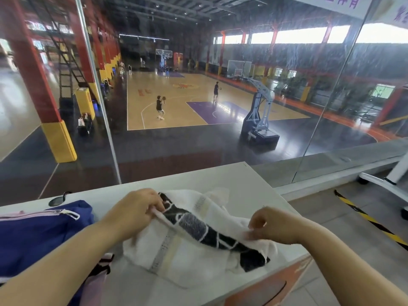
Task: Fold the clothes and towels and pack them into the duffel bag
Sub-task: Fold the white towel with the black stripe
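A white towel (181, 259) with a grey stripe lies crumpled on the white table (234, 175). Across it runs a long black-and-white patterned piece of cloth (212, 233). My left hand (136, 206) pinches the upper left end of that cloth. My right hand (271, 224) grips white fabric at the towel's right edge. A blue duffel bag (35, 235) with a pink-edged zipper sits at the left of the table, beside my left forearm. A pink-and-dark garment (99, 272) pokes out below the bag.
A glass wall (198, 107) stands right behind the table, overlooking a basketball court with players. The table's right edge drops to a tiled floor with yellow-black hazard tape (373, 221). A white stand base (379, 180) is at the right. A small dark round object (57, 200) lies behind the bag.
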The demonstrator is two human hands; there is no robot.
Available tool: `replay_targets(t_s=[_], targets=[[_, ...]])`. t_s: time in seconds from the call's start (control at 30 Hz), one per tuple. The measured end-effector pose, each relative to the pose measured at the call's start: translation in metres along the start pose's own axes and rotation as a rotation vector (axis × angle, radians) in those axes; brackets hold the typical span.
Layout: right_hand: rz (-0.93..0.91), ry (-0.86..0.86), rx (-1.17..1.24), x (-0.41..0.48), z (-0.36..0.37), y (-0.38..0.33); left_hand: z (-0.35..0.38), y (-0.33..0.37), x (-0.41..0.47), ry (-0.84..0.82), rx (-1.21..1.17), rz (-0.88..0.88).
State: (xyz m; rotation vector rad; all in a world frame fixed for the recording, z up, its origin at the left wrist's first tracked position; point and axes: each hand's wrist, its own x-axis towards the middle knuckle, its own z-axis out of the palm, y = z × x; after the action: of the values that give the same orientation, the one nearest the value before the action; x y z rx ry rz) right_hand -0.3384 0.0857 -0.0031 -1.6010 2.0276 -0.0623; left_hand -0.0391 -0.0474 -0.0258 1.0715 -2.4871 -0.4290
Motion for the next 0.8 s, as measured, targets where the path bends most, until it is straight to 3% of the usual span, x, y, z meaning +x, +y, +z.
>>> replay_targets(t_s=[0.13, 0.23, 0.33, 0.4, 0.5, 0.67, 0.8], targets=[[-0.059, 0.31, 0.075, 0.028, 0.008, -0.017, 0.02, -0.005, -0.019, -0.052, 0.042, -0.163], [-0.131, 0.261, 0.104, 0.057, 0.025, -0.028, 0.03, -0.004, -0.035, 0.012, 0.06, -0.359], [-0.16, 0.208, 0.098, 0.079, 0.04, -0.044, 0.039, 0.001, -0.052, -0.152, 0.165, -0.492], [-0.176, 0.178, 0.105, 0.088, 0.048, -0.052, 0.048, 0.006, -0.062, -0.264, 0.268, -0.506], [-0.157, 0.155, 0.103, 0.091, 0.056, -0.06, 0.063, 0.009, -0.071, -0.251, 0.317, -0.513], [-0.134, 0.265, 0.123, 0.078, 0.056, -0.053, 0.067, 0.006, -0.064, -0.275, 0.171, -0.489], [-0.094, 0.414, 0.172, 0.062, 0.042, -0.028, 0.055, -0.011, -0.059, -0.169, 0.152, -0.439]])
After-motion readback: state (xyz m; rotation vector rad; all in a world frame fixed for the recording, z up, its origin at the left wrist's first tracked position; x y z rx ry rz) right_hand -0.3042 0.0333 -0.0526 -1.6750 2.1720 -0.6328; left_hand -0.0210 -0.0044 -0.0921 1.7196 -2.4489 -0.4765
